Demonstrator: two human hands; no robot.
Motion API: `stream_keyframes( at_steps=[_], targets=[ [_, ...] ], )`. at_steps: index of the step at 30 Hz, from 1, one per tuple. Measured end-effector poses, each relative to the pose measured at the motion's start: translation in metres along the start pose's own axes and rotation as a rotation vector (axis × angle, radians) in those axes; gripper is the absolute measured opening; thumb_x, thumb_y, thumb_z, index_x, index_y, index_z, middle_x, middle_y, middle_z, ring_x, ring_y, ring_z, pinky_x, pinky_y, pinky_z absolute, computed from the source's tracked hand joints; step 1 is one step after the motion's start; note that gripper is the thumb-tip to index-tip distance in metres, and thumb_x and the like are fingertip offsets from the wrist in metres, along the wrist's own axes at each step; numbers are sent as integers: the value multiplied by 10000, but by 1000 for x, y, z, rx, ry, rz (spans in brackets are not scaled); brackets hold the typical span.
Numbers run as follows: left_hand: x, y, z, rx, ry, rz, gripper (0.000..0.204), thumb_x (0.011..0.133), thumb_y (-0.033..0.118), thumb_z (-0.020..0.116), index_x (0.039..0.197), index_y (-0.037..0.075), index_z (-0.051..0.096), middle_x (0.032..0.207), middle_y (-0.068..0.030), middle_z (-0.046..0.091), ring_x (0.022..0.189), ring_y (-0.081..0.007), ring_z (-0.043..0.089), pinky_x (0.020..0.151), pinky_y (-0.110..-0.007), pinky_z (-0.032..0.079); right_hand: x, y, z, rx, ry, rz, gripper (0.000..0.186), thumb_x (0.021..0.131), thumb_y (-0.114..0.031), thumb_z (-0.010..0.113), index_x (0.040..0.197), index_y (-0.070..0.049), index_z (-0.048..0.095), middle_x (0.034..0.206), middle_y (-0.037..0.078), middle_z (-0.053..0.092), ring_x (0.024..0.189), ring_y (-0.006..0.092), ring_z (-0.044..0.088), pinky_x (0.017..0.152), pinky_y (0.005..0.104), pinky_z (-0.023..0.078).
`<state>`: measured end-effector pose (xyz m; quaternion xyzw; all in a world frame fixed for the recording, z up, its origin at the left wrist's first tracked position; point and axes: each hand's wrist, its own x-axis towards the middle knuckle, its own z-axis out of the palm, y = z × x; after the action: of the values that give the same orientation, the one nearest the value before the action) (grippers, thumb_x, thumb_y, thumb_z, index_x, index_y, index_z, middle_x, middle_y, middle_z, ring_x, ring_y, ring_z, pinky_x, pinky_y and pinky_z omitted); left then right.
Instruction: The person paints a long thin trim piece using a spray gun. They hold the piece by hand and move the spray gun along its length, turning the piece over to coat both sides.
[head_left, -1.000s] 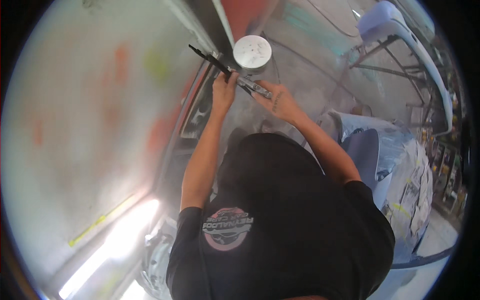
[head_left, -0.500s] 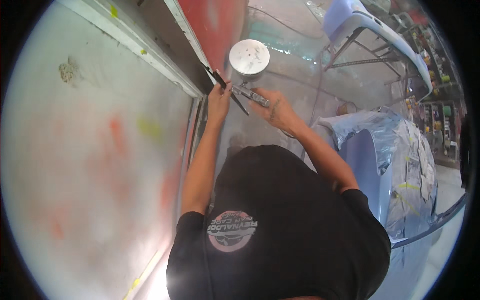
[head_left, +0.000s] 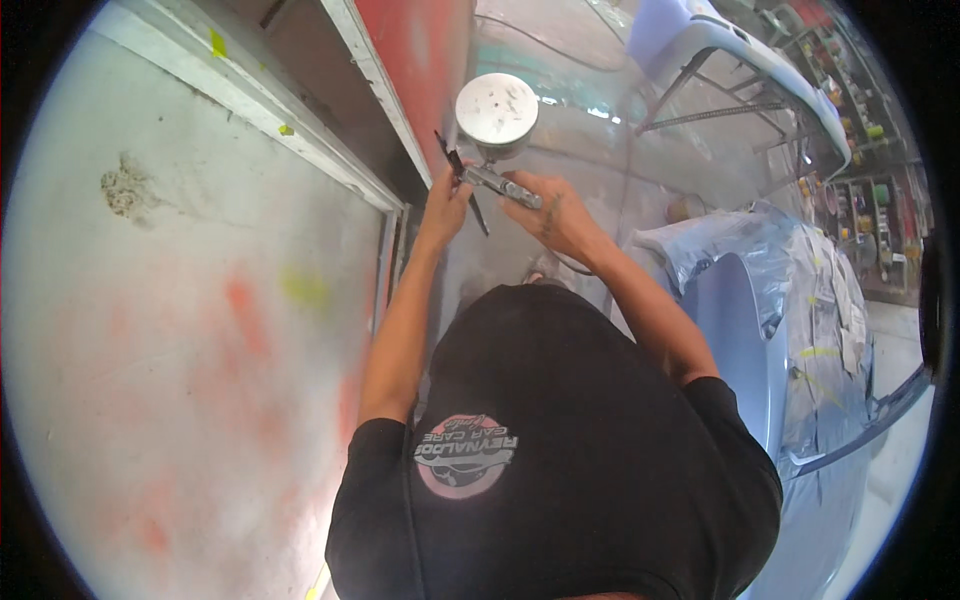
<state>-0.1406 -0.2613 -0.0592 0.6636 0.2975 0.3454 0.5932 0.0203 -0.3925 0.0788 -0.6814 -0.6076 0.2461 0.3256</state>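
Both bare hands work at the centre, over the grey floor [head_left: 590,165] beside its left edge, where a red panel [head_left: 415,45] rises. The right hand [head_left: 560,218] has its fingers wrapped around the handle of a metal spray gun [head_left: 497,184]; the far sides of those fingers are hidden. A round cup with a speckled white lid [head_left: 497,108] stands above the gun, its lid facing the camera. The left hand [head_left: 443,212] has thumb and fingers closed on a thin black strip [head_left: 457,163], which slants across the gun's front end and extends below it; whether strip and gun touch cannot be told. Both forearms reach up from the sleeves of a black shirt [head_left: 590,430] bearing a round print.

To the left lies a whitish panel [head_left: 190,330] with red and yellow-green smudges; its upper edge meets a pale frame [head_left: 320,155] carrying bits of yellow-green tape [head_left: 217,43]. Near the floor's upper right corner, a light-blue part [head_left: 665,40] rests along the upper edge of a metal stand [head_left: 700,118], with crowded shelves [head_left: 880,225] beyond. Nearer the person's right side, a curved blue panel [head_left: 722,305] stands beside plastic and paper sheeting [head_left: 825,320].
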Motion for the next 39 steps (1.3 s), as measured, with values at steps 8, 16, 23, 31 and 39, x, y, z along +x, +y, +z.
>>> stream_keyframes(
  at_steps=[8,16,23,31,39],
  targets=[
    [28,5,-4,64,-5,-21,300,950,86,628,1234,-6,605,1034,-72,677,936,-161,610,863,-325,484,20,-2,-21,-21,48,-32,350,903,-236,665,1185,-29,673,918,239,702,850,412,687,752,451,527],
    [46,11,6,86,-13,-45,256,932,118,700,1159,1,705,954,-69,732,839,-133,636,783,-303,504,27,13,-32,-24,-18,23,320,899,-224,674,1156,-33,673,910,247,693,840,423,683,737,454,528],
    [49,21,11,162,42,-73,262,912,158,737,1109,-15,723,930,-95,757,843,-130,671,775,-310,520,33,10,-36,-23,66,-70,348,915,-225,680,1205,-35,652,923,248,697,839,424,686,746,448,533],
    [47,21,7,242,46,-66,334,896,275,746,1072,-9,731,905,-175,746,814,-223,701,765,-353,514,31,18,-25,40,142,-79,344,888,-233,681,1211,-117,662,915,252,698,871,453,669,754,496,536],
    [45,18,7,285,13,-7,286,900,177,737,1113,-9,696,909,-173,730,818,-230,692,764,-357,520,32,24,-24,-71,70,-46,343,918,-239,677,1184,-24,661,880,236,693,834,421,685,732,449,529]
  ],
)
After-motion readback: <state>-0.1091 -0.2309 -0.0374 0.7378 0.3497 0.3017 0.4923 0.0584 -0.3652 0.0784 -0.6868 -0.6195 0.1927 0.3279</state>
